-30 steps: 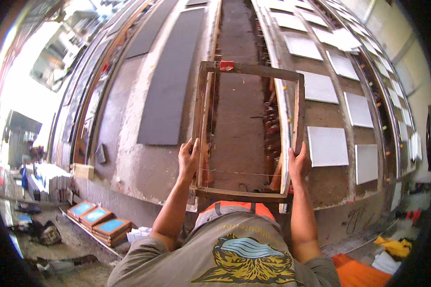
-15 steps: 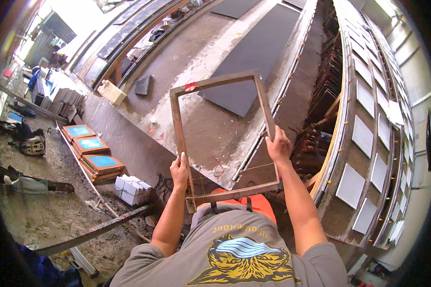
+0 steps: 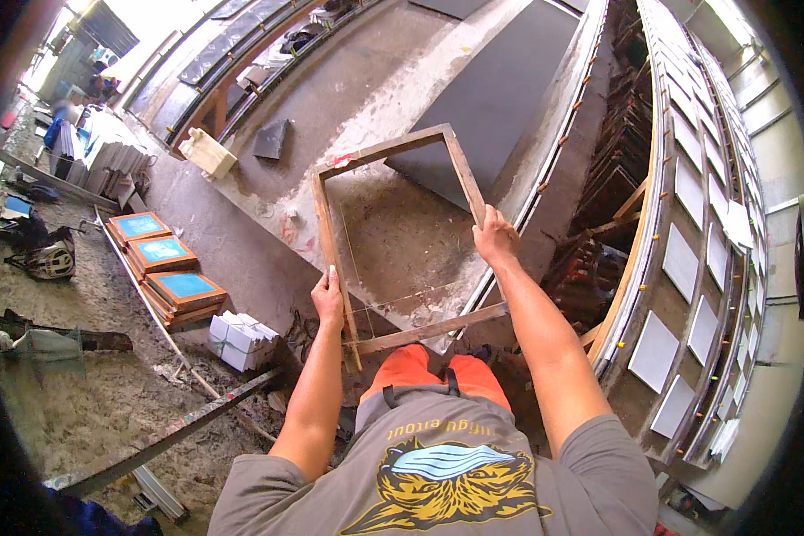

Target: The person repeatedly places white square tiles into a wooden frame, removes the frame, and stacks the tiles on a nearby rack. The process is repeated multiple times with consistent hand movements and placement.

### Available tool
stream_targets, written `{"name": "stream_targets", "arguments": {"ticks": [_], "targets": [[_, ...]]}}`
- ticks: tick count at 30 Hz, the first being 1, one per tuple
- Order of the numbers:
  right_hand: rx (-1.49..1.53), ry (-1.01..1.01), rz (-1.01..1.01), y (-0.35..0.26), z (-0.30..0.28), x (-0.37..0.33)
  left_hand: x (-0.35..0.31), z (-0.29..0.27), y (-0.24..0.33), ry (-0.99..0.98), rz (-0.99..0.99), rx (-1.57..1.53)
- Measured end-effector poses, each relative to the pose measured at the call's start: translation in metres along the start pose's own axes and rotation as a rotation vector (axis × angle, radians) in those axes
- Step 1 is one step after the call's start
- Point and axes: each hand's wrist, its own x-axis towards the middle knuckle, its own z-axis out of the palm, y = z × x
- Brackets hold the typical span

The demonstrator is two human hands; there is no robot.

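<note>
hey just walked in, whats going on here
A person's left hand and right hand grip opposite sides of a rectangular wooden frame, holding it out in front of the body at the near end of a long worktable. A dark grey panel lies on that table, beyond the frame. To the right, white panels lie spaced out in rows.

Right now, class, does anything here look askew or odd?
Yes. At right, one white sheet lies turned out of line with the rows around it. On the wooden frame, the left rail juts past the lower rail, making that corner look uneven.
</note>
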Motion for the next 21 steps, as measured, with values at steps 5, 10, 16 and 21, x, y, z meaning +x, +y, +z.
{"name": "stream_targets", "arguments": {"ticks": [5,10,16,21], "targets": [[-0.008,-0.043,0.127,-0.020,-0.016,0.009,0.040,0.002,0.007,-0.022,0.067,0.052],[0.022,0.012,0.244,-0.031,-0.001,0.002,0.098,-0.004,0.046,-0.120,0.118,0.301],[0.080,0.043,0.293,-0.032,0.026,-0.010,0.131,0.007,0.058,-0.173,0.199,0.392],[0.089,0.022,0.328,-0.032,0.022,-0.007,0.140,0.013,0.037,-0.155,0.204,0.381]]}}
